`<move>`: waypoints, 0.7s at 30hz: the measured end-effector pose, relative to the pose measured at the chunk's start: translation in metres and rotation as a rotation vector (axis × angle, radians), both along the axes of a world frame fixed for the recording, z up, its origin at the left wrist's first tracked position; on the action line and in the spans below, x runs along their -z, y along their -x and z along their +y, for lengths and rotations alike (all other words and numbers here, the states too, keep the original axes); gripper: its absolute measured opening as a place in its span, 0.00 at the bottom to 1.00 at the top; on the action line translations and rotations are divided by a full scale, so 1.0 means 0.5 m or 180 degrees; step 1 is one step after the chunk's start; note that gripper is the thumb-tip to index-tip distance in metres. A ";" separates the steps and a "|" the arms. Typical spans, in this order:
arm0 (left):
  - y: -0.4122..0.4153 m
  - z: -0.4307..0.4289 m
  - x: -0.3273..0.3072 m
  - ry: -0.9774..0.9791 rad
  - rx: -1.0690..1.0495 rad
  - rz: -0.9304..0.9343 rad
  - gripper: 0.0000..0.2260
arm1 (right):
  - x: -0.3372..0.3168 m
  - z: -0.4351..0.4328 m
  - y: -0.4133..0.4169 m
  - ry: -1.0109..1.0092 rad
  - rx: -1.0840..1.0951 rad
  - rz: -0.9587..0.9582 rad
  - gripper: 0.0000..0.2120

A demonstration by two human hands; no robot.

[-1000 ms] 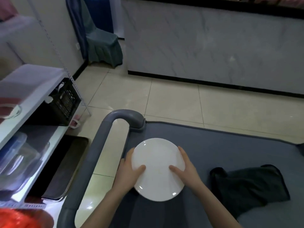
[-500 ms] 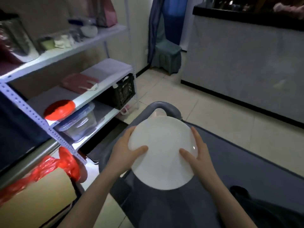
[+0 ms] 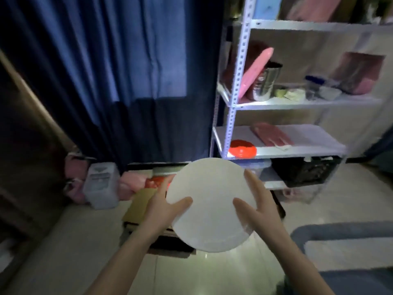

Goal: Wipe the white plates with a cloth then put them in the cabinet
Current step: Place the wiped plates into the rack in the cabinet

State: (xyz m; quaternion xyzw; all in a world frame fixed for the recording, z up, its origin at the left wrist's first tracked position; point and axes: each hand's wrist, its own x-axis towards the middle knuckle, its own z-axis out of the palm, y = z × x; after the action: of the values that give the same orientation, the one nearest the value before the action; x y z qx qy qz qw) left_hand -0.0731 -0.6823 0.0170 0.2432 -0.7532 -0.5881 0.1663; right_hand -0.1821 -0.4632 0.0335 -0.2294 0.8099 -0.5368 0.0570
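A round white plate [image 3: 209, 201] is held in the air in front of me, above the floor. My left hand [image 3: 164, 206] grips its left rim, thumb on the upper face and fingers behind. My right hand [image 3: 258, 206] grips the right rim the same way. The plate's far edge reaches toward the white metal shelving unit [image 3: 231, 116], just below its shelf with a red lid [image 3: 242, 149]. The cloth is out of view.
A dark blue curtain [image 3: 119, 77] hangs at the left. On the floor lie a translucent jug [image 3: 102, 185], pink bags [image 3: 134, 184] and a flat cardboard piece [image 3: 139, 204]. A black crate [image 3: 304, 170] sits on the bottom shelf. The grey cart's handle [image 3: 340, 232] is at lower right.
The view has swung left from the cart to face the shelving and curtain. Both hands carried the plate off the cart and up toward the shelves.
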 end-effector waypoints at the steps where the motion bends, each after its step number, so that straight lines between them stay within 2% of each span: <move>1: -0.039 -0.057 0.000 0.0017 -0.0224 -0.0009 0.31 | -0.002 -0.074 -0.010 -0.0012 -0.0232 0.0006 0.37; 7: -0.294 -0.385 0.005 -0.0005 -0.1481 0.0132 0.26 | 0.007 -0.520 -0.129 0.0102 -0.1428 0.0061 0.34; 11: -0.472 -0.552 0.000 0.0028 -0.2185 0.0125 0.25 | 0.004 -0.782 -0.248 0.0032 -0.2091 -0.0085 0.33; 16: -0.651 -0.691 0.003 -0.0038 -0.3071 0.0182 0.24 | 0.001 -1.036 -0.394 0.0013 -0.2879 -0.0107 0.31; 21: -0.778 -0.779 0.022 -0.0261 -0.3907 0.0305 0.25 | 0.008 -1.249 -0.514 0.0030 -0.3622 -0.0063 0.33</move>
State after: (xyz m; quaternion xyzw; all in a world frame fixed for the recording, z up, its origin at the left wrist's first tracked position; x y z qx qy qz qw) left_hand 0.3161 -1.0718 0.0058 0.6119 -0.4443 -0.4238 0.4986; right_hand 0.0748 -1.0875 0.0293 -0.6248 0.5558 -0.4272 0.3438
